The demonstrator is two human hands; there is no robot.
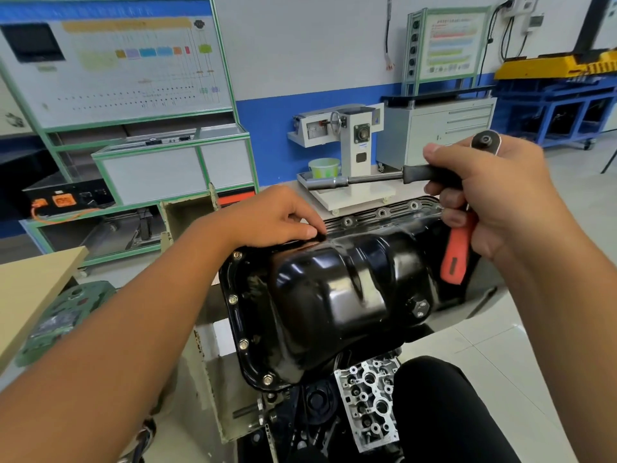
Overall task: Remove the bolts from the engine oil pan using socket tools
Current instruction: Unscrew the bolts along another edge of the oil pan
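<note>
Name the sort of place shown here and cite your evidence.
Probably an automotive training workshop: a wiring-diagram teaching board on a frame, an upturned engine's oil pan on a stand, and a tool cabinet.

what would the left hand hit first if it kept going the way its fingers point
Nearly nothing lies between: the left hand already has its fingertips at the oil pan flange, so pushing on along the far rim it would probably meet the next bolts, though depth is hard to judge.

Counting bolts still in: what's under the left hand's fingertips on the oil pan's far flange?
The left hand pinches something small and dark at the oil pan flange; the fingers cover it, so bolt or empty hole cannot be told. Further right, flange bolts show.
</note>
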